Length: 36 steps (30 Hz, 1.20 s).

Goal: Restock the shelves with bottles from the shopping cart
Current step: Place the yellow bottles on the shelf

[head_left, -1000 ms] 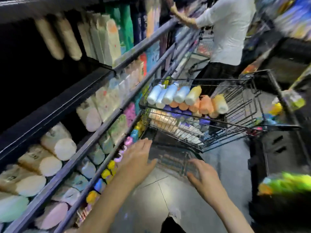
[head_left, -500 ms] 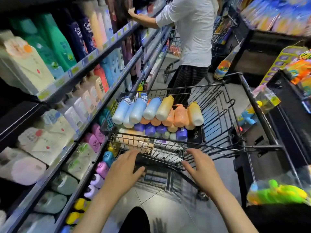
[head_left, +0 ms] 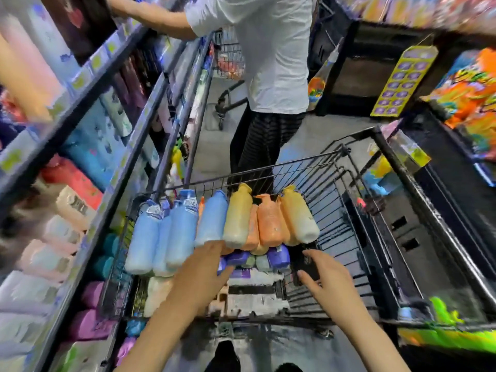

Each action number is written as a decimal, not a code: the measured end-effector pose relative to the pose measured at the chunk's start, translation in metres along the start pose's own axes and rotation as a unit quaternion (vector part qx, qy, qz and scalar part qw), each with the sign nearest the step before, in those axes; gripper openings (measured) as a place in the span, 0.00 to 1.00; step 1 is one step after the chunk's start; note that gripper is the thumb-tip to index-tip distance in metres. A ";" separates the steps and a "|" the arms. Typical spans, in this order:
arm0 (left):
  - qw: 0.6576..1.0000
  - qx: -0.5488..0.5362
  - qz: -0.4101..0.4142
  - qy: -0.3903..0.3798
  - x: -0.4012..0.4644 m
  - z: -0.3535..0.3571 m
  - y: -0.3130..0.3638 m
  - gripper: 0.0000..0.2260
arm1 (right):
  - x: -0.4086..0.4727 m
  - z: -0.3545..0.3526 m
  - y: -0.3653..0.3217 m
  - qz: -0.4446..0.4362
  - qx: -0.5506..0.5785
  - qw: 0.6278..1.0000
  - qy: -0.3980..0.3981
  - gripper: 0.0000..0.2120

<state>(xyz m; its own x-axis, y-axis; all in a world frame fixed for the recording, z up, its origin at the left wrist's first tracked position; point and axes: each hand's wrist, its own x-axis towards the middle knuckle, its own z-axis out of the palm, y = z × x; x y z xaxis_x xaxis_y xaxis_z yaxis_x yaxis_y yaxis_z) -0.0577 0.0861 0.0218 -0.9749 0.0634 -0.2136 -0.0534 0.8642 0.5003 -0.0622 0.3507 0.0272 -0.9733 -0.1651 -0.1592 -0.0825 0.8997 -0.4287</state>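
A black wire shopping cart (head_left: 343, 167) stands in front of me, its left half stacked with bottles lying on their sides. Blue bottles (head_left: 182, 232) lie at the left, a yellow bottle (head_left: 237, 214) and orange bottles (head_left: 269, 221) beside them, purple ones (head_left: 277, 256) underneath. My left hand (head_left: 204, 272) reaches into the cart with fingers apart, fingertips at the base of the blue and yellow bottles. Over the cart's near right part hovers my right hand (head_left: 326, 280), open and empty. The shelves (head_left: 112, 167) on my left hold rows of bottles.
A person in a white shirt (head_left: 268, 55) stands just beyond the cart, reaching to the left shelves, with another cart (head_left: 228, 98) in front of them. A dark display rack (head_left: 442, 232) with bright toys (head_left: 472, 103) closes the right side. The aisle is narrow.
I have come closer over the cart. Both hands moved forward from below the near rim into the basket, my left one reaching the bottle bases.
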 end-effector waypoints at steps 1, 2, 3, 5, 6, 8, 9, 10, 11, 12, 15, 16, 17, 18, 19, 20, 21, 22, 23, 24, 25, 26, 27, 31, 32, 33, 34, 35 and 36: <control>1.000 0.008 0.006 -0.014 0.019 0.000 -0.002 0.24 | 0.011 0.002 0.001 0.012 0.000 1.000 -0.003 0.19; 0.999 0.015 0.012 -0.027 0.037 0.002 -0.003 0.25 | 0.021 0.003 0.003 0.024 0.000 1.000 -0.005 0.19; 0.999 0.018 0.016 -0.041 0.053 0.004 -0.005 0.26 | 0.030 0.005 0.006 0.034 -0.001 0.999 -0.010 0.20; 0.998 0.021 0.016 -0.060 0.083 0.012 -0.008 0.27 | 0.049 0.011 0.013 0.054 0.002 0.998 -0.032 0.22; 0.997 0.026 0.015 -0.069 0.097 0.016 -0.009 0.28 | 0.059 0.014 0.016 0.060 0.004 0.997 -0.044 0.22; 0.996 0.034 0.010 -0.080 0.124 0.027 -0.013 0.28 | 0.082 0.020 0.025 0.065 -0.001 0.996 -0.057 0.20; 0.996 0.037 0.005 -0.081 0.136 0.032 -0.015 0.28 | 0.093 0.023 0.029 0.070 -0.002 0.996 -0.060 0.20; 0.996 0.042 0.001 -0.081 0.148 0.038 -0.017 0.28 | 0.106 0.026 0.034 0.077 0.001 0.995 -0.059 0.21; 0.995 0.052 -0.002 -0.082 0.160 0.044 -0.019 0.27 | 0.119 0.030 0.039 0.084 0.001 0.995 -0.057 0.23; 0.995 0.062 -0.007 -0.082 0.172 0.050 -0.021 0.26 | 0.133 0.034 0.043 0.088 -0.004 0.995 -0.054 0.25; 0.993 0.069 -0.039 -0.082 0.200 0.066 -0.025 0.24 | 0.176 0.048 0.056 0.110 -0.021 0.993 -0.047 0.28; 0.994 0.064 -0.049 -0.079 0.207 0.070 -0.027 0.25 | 0.189 0.052 0.059 0.121 -0.022 0.992 -0.042 0.29; 0.994 0.059 -0.059 -0.075 0.213 0.075 -0.028 0.26 | 0.201 0.056 0.061 0.135 -0.022 0.990 -0.037 0.29; 0.994 0.056 -0.069 -0.068 0.219 0.078 -0.029 0.27 | 0.213 0.060 0.063 0.149 -0.024 0.988 -0.035 0.30; 0.993 0.054 -0.080 -0.062 0.223 0.081 -0.029 0.29 | 0.223 0.064 0.065 0.162 -0.026 0.986 -0.036 0.30; 0.993 0.051 -0.094 -0.056 0.228 0.084 -0.029 0.30 | 0.232 0.069 0.066 0.178 -0.025 0.983 -0.036 0.31; 0.992 0.047 -0.109 -0.052 0.231 0.086 -0.029 0.32 | 0.240 0.073 0.067 0.199 -0.019 0.979 -0.037 0.31; 0.990 0.041 -0.124 -0.048 0.234 0.087 -0.029 0.33 | 0.247 0.077 0.068 0.223 -0.014 0.974 -0.039 0.32; 0.989 0.038 -0.137 -0.043 0.235 0.089 -0.029 0.34 | 0.251 0.081 0.068 0.246 -0.017 0.968 -0.041 0.32; 0.988 0.039 -0.147 -0.036 0.236 0.091 -0.029 0.35 | 0.255 0.086 0.068 0.267 -0.026 0.962 -0.042 0.32; 0.987 0.042 -0.154 -0.029 0.236 0.092 -0.030 0.35 | 0.259 0.089 0.068 0.288 -0.039 0.956 -0.043 0.32; 0.986 0.044 -0.159 -0.020 0.235 0.094 -0.030 0.36 | 0.261 0.092 0.068 0.309 -0.051 0.949 -0.042 0.32; 0.986 0.044 -0.163 -0.011 0.235 0.096 -0.030 0.37 | 0.264 0.093 0.069 0.327 -0.057 0.942 -0.040 0.32; 0.982 0.035 -0.187 0.008 0.239 0.099 -0.028 0.40 | 0.270 0.093 0.078 0.359 -0.027 0.933 -0.028 0.34; 0.981 0.033 -0.192 0.011 0.239 0.099 -0.027 0.40 | 0.270 0.093 0.079 0.359 -0.017 0.933 -0.027 0.36; 0.980 0.030 -0.197 0.016 0.239 0.100 -0.025 0.40 | 0.269 0.095 0.079 0.358 -0.007 0.933 -0.026 0.37; 0.979 0.028 -0.199 0.023 0.239 0.102 -0.022 0.40 | 0.268 0.098 0.079 0.361 0.013 0.932 -0.023 0.38; 0.979 0.035 -0.198 0.027 0.238 0.103 -0.020 0.41 | 0.266 0.101 0.077 0.368 0.049 0.928 -0.020 0.39; 0.979 0.053 -0.197 0.023 0.237 0.104 -0.017 0.42 | 0.265 0.104 0.076 0.375 0.092 0.922 -0.017 0.39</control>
<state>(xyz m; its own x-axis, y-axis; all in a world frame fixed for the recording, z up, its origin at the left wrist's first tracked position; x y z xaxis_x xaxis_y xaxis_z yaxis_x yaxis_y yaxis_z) -0.2655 0.1382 -0.1247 -0.8919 -0.3065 -0.3325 -0.4072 0.8642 0.2955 -0.3040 0.3334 -0.1400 -0.7338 0.4601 -0.4999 0.6525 0.6823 -0.3297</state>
